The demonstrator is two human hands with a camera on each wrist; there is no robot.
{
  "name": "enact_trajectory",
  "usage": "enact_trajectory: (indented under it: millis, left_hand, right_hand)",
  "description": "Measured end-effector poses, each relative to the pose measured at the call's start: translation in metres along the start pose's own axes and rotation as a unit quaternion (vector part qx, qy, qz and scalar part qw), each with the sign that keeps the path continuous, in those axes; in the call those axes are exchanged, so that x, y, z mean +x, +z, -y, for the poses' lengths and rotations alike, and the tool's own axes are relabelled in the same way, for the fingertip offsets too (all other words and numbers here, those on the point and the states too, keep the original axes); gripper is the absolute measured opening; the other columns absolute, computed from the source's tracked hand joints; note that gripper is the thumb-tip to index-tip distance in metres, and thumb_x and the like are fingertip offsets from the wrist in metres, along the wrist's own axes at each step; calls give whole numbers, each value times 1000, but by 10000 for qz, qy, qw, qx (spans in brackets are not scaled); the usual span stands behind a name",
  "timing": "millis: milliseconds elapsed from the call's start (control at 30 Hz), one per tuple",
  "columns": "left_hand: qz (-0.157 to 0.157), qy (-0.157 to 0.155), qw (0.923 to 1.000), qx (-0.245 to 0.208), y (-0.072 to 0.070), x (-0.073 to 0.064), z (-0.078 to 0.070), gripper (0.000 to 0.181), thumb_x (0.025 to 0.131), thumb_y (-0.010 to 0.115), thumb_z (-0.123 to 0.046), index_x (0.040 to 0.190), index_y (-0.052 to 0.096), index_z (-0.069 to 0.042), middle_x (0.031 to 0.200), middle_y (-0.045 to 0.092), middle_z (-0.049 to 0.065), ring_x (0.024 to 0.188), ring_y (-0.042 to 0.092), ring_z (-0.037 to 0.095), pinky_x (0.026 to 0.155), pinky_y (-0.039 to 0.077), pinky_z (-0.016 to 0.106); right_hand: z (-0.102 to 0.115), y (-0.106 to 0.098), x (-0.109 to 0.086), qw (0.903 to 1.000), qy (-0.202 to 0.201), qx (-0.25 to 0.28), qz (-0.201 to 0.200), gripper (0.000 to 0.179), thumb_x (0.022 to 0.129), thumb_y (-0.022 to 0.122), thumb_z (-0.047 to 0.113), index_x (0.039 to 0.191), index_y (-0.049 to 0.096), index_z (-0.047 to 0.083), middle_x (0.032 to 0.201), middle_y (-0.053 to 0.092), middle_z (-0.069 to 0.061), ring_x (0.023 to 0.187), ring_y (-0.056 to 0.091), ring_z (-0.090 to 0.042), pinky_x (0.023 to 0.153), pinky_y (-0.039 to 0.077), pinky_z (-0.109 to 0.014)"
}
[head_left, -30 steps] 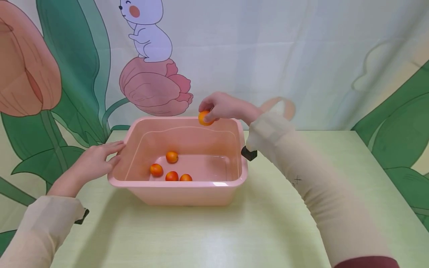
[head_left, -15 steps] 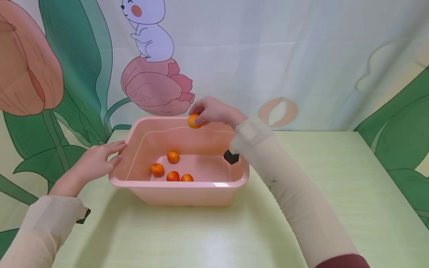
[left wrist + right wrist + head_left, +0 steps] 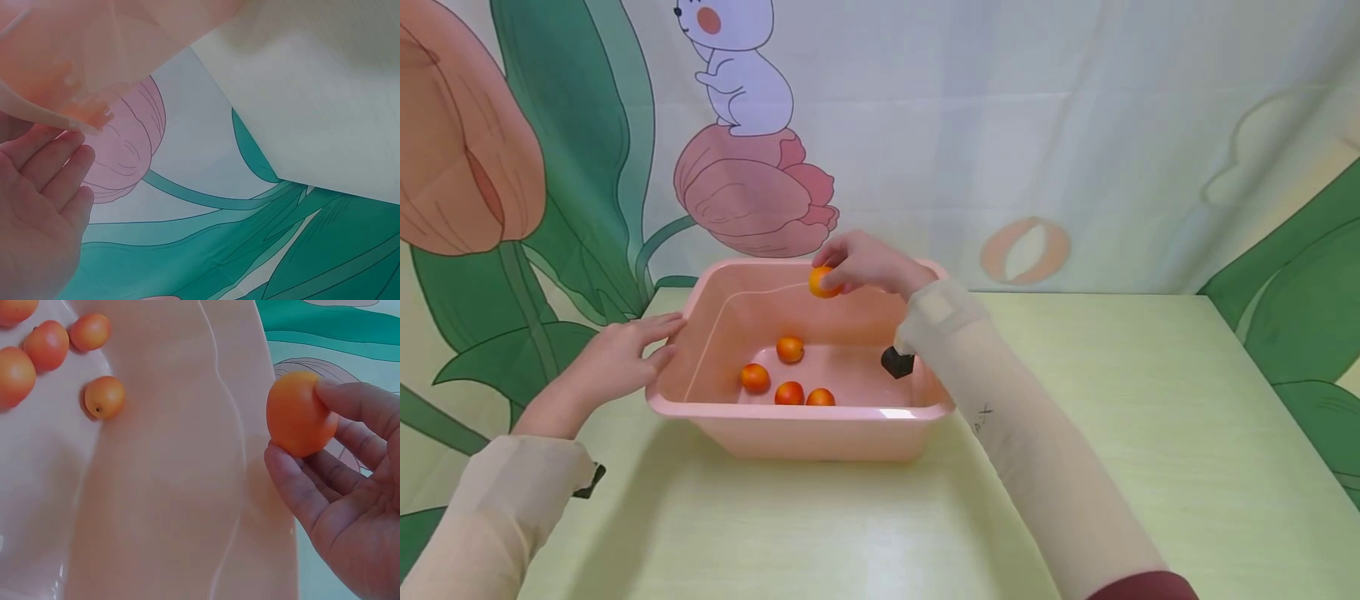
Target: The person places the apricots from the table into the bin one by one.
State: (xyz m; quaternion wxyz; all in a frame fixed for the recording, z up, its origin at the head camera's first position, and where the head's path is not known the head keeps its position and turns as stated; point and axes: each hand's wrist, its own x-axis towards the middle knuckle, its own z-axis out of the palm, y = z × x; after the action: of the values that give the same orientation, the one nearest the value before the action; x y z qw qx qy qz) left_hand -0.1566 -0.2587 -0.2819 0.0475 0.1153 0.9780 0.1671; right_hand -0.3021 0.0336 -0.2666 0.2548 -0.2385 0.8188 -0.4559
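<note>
My right hand (image 3: 868, 262) pinches a small round orange fruit (image 3: 300, 415) between thumb and fingers. It holds the fruit over the back part of a pink plastic basin (image 3: 820, 435), just inside the far rim. Several similar orange-red fruits lie on the basin's floor, among them one fruit (image 3: 790, 349) toward the back and another fruit (image 3: 755, 378) toward the left. The front wall partly hides the nearest ones. My left hand (image 3: 617, 358) rests at the basin's left rim, its fingers fairly straight and the fingertips (image 3: 80, 150) right at the lip.
The basin stands on a pale green table (image 3: 1120, 417). A curtain (image 3: 910, 108) printed with tulips and a white animal hangs behind it. Small black devices sit at both wrists, including one (image 3: 897, 362) at the right cuff, which overlaps the basin's inside.
My right hand has moved left and slightly down with the fruit, from the far right part of the rim to over the basin. The left hand stays at the rim.
</note>
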Motion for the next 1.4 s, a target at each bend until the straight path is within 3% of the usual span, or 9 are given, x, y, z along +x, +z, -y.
enact_trajectory:
  millis: [500,800,1067,1233,1400]
  left_hand:
    - [-19,31,10000,-5,1,-1,-3,47,90,47,-20,133,38,-4,136,38,20,119,37,45,86,40,56]
    - [-15,26,10000,31,1,0,-3,48,89,47,-20,133,38,-4,136,39,20,118,38,45,86,40,57]
    - [-14,26,10000,8,-1,-1,-4,47,90,47,-20,133,38,-4,136,38,20,120,36,45,89,37,59]
    - [-7,39,10000,35,-1,-2,-4,47,90,47,-20,133,38,-4,136,38,20,120,36,45,89,36,60]
    - [-13,51,10000,50,-1,-1,-5,47,89,47,-19,133,38,-3,135,38,20,118,37,45,86,39,57]
  right_hand:
    - [-18,21,12,9993,240,293,-7,23,81,61,10,103,56,7,102,57,-8,85,60,-20,76,52,-26]
    - [-22,24,13,9984,311,455,161,21,81,62,9,100,56,7,100,57,-8,84,61,-22,84,50,-36]
    - [-22,30,11,9985,254,234,430,18,80,62,9,97,57,6,95,60,-7,81,59,-21,87,48,-38]
    - [-26,33,8,9987,162,-127,473,15,81,62,12,95,58,8,91,60,-5,78,57,-20,80,50,-31]
    - [-28,38,9,9967,315,-453,601,16,79,63,12,94,57,8,87,58,-6,78,54,-22,79,49,-32]
